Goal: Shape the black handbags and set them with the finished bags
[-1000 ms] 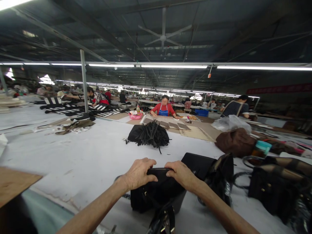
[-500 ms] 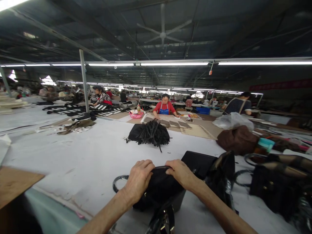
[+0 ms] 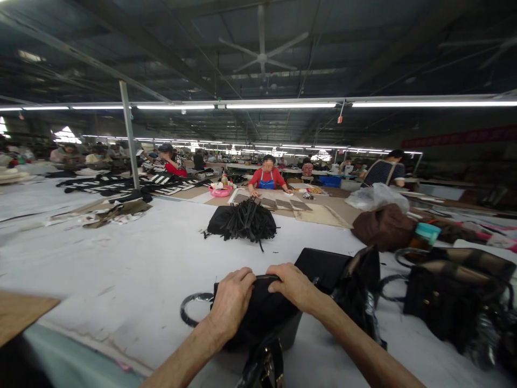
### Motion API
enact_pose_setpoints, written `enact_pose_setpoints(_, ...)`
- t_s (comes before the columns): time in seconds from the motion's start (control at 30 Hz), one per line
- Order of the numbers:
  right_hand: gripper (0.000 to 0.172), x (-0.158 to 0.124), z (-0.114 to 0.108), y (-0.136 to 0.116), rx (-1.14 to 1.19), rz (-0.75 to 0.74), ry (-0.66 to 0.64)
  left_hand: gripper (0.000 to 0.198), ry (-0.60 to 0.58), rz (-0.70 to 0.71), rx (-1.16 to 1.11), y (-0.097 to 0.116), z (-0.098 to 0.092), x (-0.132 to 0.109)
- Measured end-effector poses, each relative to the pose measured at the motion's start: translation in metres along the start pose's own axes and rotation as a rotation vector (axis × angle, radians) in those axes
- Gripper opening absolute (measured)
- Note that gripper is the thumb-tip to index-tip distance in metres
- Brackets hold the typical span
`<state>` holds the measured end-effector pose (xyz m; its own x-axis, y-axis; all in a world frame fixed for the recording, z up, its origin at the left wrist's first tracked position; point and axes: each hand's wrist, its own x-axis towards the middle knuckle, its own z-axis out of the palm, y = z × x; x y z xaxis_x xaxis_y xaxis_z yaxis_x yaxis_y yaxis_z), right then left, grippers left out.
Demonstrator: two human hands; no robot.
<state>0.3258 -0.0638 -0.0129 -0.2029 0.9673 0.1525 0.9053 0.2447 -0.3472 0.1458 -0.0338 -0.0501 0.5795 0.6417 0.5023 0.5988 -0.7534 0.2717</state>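
A black handbag (image 3: 264, 312) stands in front of me on the white-covered table, its top edge between my two hands. My left hand (image 3: 233, 302) grips that edge at its left part, fingers bent over it. On the right part, my right hand (image 3: 291, 285) pinches the same edge between thumb and fingers. One plastic-wrapped handle (image 3: 194, 308) sticks out to the left of the bag; another wrapped handle (image 3: 266, 364) with gold-coloured metal hangs on the near side. Close behind my right hand lies a black bag or panel (image 3: 323, 264). The inside of the handbag is hidden.
A pile of black strips (image 3: 248, 221) lies farther back. More black handbags (image 3: 448, 291) stand at right, near a brown bundle (image 3: 382, 226) and a teal-lidded jar (image 3: 426, 237). Across the table a person in red (image 3: 266, 175) works over grey pieces. A metal post (image 3: 129, 134) rises at left.
The view has turned slightly to the right, so the surroundings sit farther left. Both hands keep their hold on the bag's top edge, the right hand's fingers shifted slightly.
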Motion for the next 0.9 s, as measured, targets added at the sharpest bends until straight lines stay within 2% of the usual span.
enact_pose_setpoints(0.1, 0.017, -0.003, -0.002, -0.002, 0.087, -0.021, 0.060, 0.017, 0.022, -0.019, 0.003, -0.007, -0.003, -0.002)
enact_pose_setpoints(0.17, 0.016, -0.005, -0.002, -0.005, 0.074, -0.046, 0.102, 0.015, 0.032, -0.035, 0.000, -0.012, -0.006, -0.004)
enact_pose_setpoints(0.3, 0.013, -0.007, -0.004, -0.010, -0.088, -0.095, 0.111, 0.016, 0.025, -0.028, -0.054, -0.019, -0.010, -0.008)
enact_pose_setpoints(0.4, 0.011, -0.007, -0.005, -0.015, -0.210, -0.077, 0.117, 0.021, 0.027, 0.001, -0.065, -0.022, -0.009, -0.010)
enact_pose_setpoints(0.57, 0.015, -0.008, -0.003, -0.018, -0.368, -0.053, 0.131, 0.021, 0.037, -0.028, -0.077, -0.024, -0.009, -0.010)
enact_pose_setpoints(0.77, 0.016, -0.007, 0.000, -0.016, -0.349, -0.025, 0.114, 0.019, 0.040, -0.060, -0.085, -0.023, -0.010, -0.010)
enact_pose_setpoints(0.9, 0.011, -0.006, 0.001, -0.016, -0.304, 0.012, 0.116, 0.018, 0.049, -0.073, -0.079, -0.022, -0.009, -0.011)
